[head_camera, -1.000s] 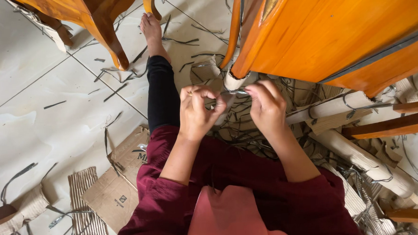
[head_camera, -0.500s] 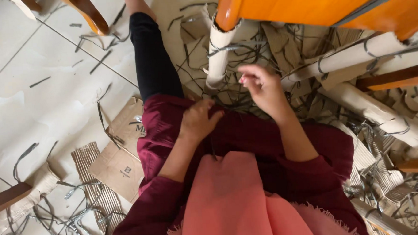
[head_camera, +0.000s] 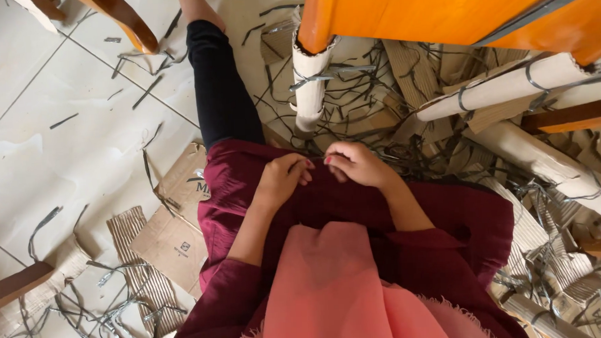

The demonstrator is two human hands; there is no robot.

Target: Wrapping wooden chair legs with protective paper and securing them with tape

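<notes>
Head view: my left hand (head_camera: 284, 180) and right hand (head_camera: 354, 163) have dropped from the cardboard-wrapped orange wooden chair leg (head_camera: 310, 70) to my lap, fingers pinched together; whether they grip a strap, I cannot tell.

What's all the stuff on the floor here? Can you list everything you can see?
orange wooden furniture: one piece, orange, top right
cardboard-wrapped leg: one, pale brown, strapped, top middle
cardboard-wrapped pieces: several, pale brown, right
strap offcuts: many, dark grey, scattered
flat cardboard: a few sheets, brown, left
tiled floor: white, left
wooden chair leg: one, brown, top left
left hand: one, on the dark red lap, fingers curled
right hand: one, beside the left, fingertips pinched
</notes>
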